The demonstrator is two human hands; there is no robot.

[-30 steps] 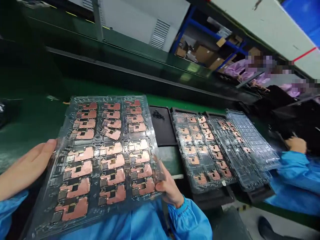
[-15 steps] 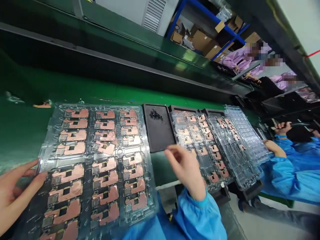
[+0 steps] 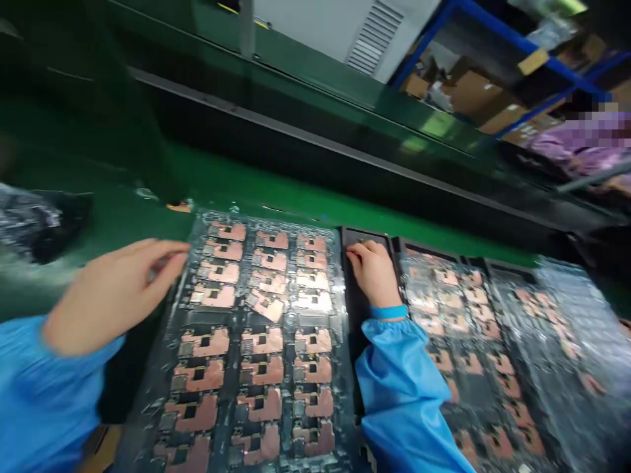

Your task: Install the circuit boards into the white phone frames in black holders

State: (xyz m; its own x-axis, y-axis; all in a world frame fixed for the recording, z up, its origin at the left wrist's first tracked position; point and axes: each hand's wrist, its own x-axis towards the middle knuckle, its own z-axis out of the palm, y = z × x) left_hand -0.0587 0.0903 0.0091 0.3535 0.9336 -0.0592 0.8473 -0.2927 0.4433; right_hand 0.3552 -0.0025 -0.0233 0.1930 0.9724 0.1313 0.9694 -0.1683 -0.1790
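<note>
A clear plastic tray [image 3: 290, 320] lies in front of me, with several copper-coloured circuit boards [image 3: 263, 370] in rows. One board [image 3: 266, 306] in its middle column sits askew. My left hand [image 3: 121, 292] pinches the tray's upper left edge between thumb and forefinger. My right hand [image 3: 377, 272] is over the narrow black tray [image 3: 362, 234] just right of the boards, its thumb and forefinger together. Whatever those fingertips hold is hidden, and the hand covers the spot with small black pieces.
Further right stand more trays of boards [image 3: 448, 301] and a stack of clear trays [image 3: 566, 282]. A crumpled dark plastic bag [image 3: 42, 220] lies on the left. A dark ledge [image 3: 305, 141] runs along the back of the green bench [image 3: 236, 184].
My view has swung left. My right hand has moved from in front of the narrow black tray to over its far part. My left hand has moved further up the clear tray's left edge.
</note>
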